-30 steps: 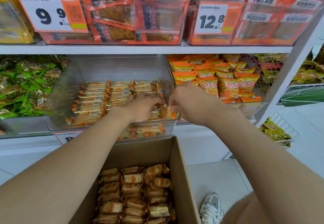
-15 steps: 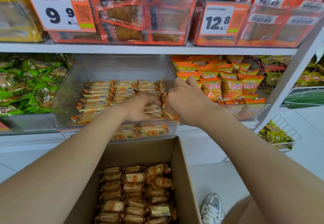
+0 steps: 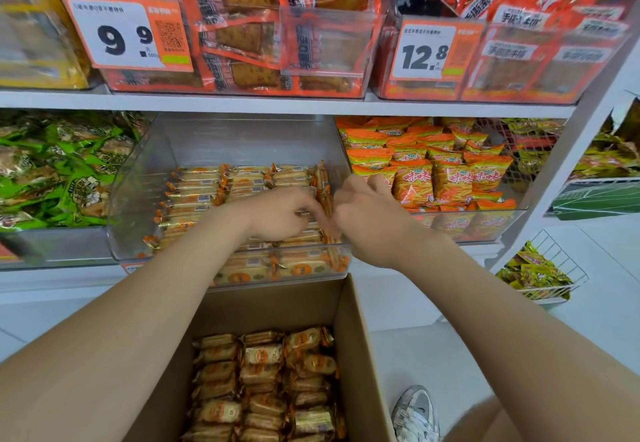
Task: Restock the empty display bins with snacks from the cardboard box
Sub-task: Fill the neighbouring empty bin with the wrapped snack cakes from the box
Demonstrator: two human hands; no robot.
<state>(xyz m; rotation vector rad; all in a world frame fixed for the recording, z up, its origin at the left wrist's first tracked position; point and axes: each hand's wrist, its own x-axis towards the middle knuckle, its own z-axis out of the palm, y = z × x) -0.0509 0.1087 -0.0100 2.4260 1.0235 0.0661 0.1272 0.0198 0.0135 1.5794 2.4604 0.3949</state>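
Both arms reached forward over the open cardboard box (image 3: 360, 348) into the clear bin (image 3: 242, 136), which stood on a white shelf (image 3: 41, 284). The snack packs (image 3: 201, 188) lay in flat rows on the bottom of this bin, and a few stood on edge against its right wall. The bin was only partly filled.

The left hand (image 3: 277, 214) was palm down over the right part of the rows, with its fingers bent and the fingertips touching the packs. I cannot tell if it pinched one of them. The right hand (image 3: 367, 223) was just beside it, at the right front corner of the bin, with its fingers curled toward the upright packs. This part was blurred, so I cannot tell if it held something.

Below the arms, the cardboard box contained many wrapped snacks (image 3: 263, 382) of the same kind, packed in rows.

On the right of the clear bin, another bin held orange bags (image 3: 433, 171). On the left were green packs (image 3: 59, 168). On the shelf above, bins of red packages carried price tags, one with 9.9 (image 3: 117, 31) and one with 12.8 (image 3: 426, 50). A shoe (image 3: 415, 414) was on the floor to the right of the box, and a wire basket (image 3: 568, 258) with yellow packs was further right.
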